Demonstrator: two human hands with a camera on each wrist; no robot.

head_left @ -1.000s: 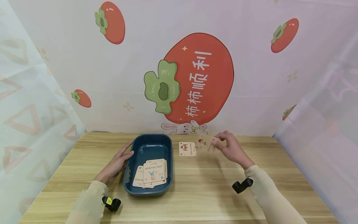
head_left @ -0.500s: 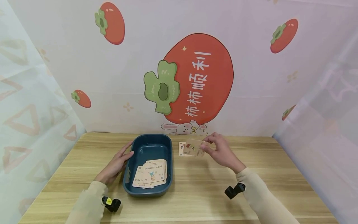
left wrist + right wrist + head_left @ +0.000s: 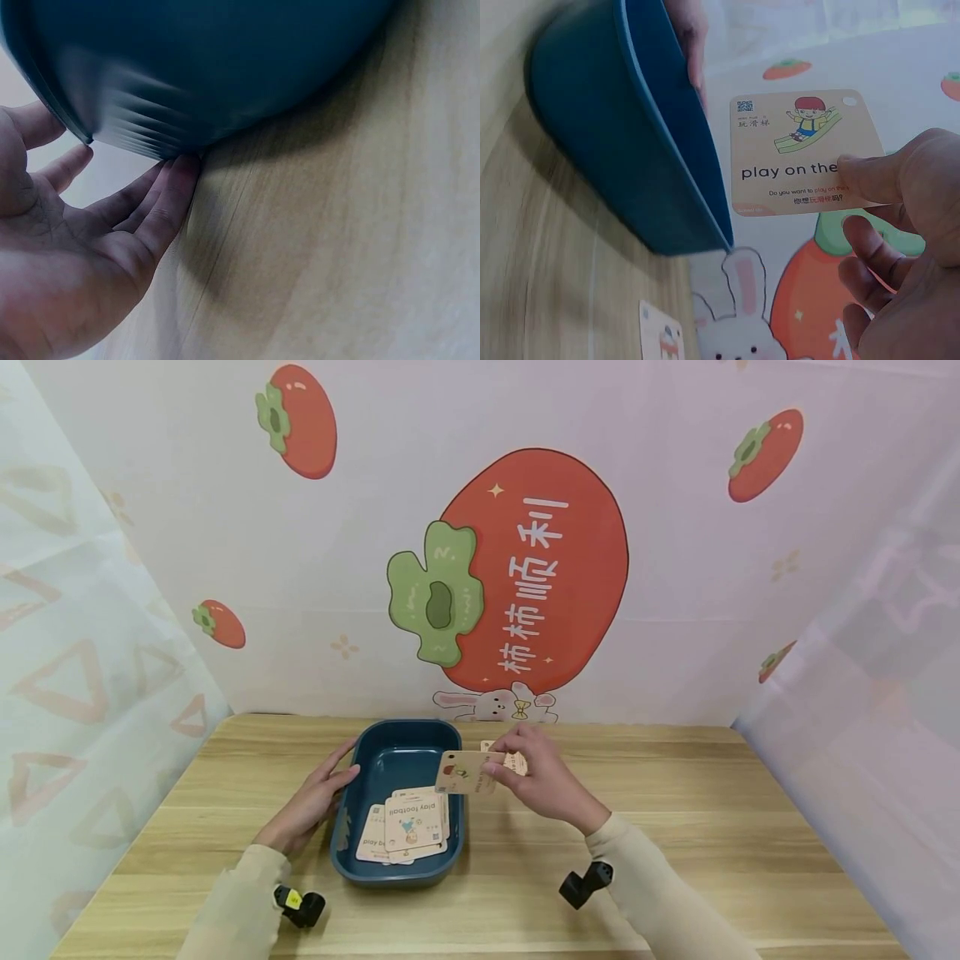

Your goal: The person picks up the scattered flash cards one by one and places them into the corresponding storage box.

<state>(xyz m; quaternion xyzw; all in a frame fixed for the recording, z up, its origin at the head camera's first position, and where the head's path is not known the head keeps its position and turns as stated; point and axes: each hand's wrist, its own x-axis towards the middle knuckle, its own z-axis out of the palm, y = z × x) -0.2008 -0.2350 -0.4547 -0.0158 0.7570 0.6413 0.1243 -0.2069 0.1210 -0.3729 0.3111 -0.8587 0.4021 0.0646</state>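
Observation:
My right hand (image 3: 543, 781) pinches a square flash card (image 3: 461, 772) between thumb and fingers. It holds the card over the right rim of a dark blue plastic bin (image 3: 405, 760). In the right wrist view the card shows a child on a slide and the words "play on the", the rest covered by my thumb. My left hand (image 3: 311, 806) rests against the bin's left side. In the left wrist view its extended fingers (image 3: 161, 214) touch the bin's outer wall. Several picture cards (image 3: 412, 822) lie overlapped in the bin's near end, with "play football" on top.
Another card (image 3: 515, 762) lies on the wooden table (image 3: 540, 893) right of the bin, partly hidden by my right hand. A printed cloth (image 3: 660, 610) with persimmons hangs behind the table's back edge. A small black camera sits on each wrist.
My right hand has carried the card leftward, past the card on the table, to the bin's right rim. My left hand and the bin have stayed in place.

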